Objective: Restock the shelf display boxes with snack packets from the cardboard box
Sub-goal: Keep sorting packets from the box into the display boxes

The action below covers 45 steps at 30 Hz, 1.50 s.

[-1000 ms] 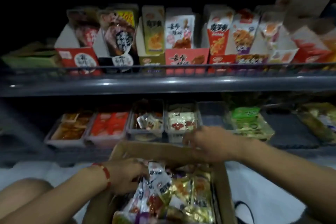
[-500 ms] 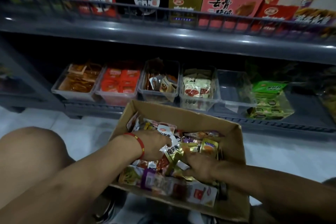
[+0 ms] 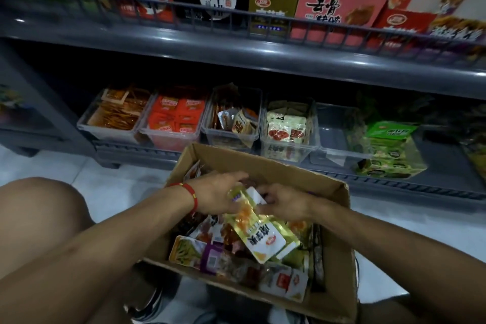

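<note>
Hands over open carton (image 3: pixel 339 265): left hand (image 3: pixel 215 196) and right hand (image 3: pixel 286 202) both pinch one gold packet (image 3: pixel 259 234), lifted above mixed packets; clear bins (image 3: pixel 231 137) behind on lower shelf

Five clear plastic bins (image 3: pixel 228 137) (one nearly bare), one cardboard box (image 3: pixel 339 265), two hands (image 3: pixel 218 196).

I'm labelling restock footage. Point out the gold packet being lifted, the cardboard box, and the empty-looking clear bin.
gold packet (image 3: pixel 259 229), head view, middle of its foil face.
cardboard box (image 3: pixel 332 265), head view, inner right wall.
clear bin (image 3: pixel 332 139), head view, bare inside floor.
</note>
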Each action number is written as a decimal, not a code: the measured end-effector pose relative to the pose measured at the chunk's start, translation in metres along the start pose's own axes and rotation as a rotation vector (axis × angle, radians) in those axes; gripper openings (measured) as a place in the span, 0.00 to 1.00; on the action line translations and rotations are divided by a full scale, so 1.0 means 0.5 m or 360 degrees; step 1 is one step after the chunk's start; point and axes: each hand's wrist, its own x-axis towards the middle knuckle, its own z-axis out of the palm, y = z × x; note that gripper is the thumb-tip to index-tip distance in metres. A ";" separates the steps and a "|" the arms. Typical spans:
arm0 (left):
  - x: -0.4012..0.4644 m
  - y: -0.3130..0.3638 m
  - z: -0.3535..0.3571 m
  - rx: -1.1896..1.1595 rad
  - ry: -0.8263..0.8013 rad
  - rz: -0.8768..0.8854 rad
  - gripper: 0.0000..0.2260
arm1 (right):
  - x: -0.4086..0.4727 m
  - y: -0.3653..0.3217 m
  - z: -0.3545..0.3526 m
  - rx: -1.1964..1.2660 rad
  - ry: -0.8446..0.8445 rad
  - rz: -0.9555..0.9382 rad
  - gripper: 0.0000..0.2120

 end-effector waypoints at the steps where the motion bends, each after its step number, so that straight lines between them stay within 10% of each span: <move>1: -0.008 0.010 -0.009 -0.0103 0.0066 -0.0051 0.37 | -0.010 -0.012 -0.020 0.0192 0.0010 -0.0011 0.15; 7: -0.051 0.006 -0.073 -0.0947 0.0541 -0.0061 0.12 | -0.076 -0.042 -0.086 0.0741 0.0354 -0.0117 0.11; 14: -0.131 0.015 -0.112 -0.1798 0.0817 -0.0109 0.08 | -0.131 -0.049 -0.162 0.1303 0.0977 -0.0231 0.11; 22: -0.136 0.024 -0.095 -0.1737 0.1058 -0.0017 0.12 | -0.162 -0.078 -0.175 0.1463 0.1150 -0.0220 0.12; 27: -0.120 0.052 -0.084 -0.1772 0.1054 0.0094 0.13 | -0.172 -0.126 -0.138 0.1491 0.0979 -0.0319 0.12; 32: -0.110 0.079 -0.078 -0.1776 0.1006 0.0268 0.11 | -0.163 -0.148 -0.126 0.1144 0.1385 -0.0217 0.09; 45: -0.073 0.109 -0.053 -0.2508 0.0437 0.0226 0.14 | -0.129 -0.196 -0.122 0.1837 0.1126 -0.0160 0.28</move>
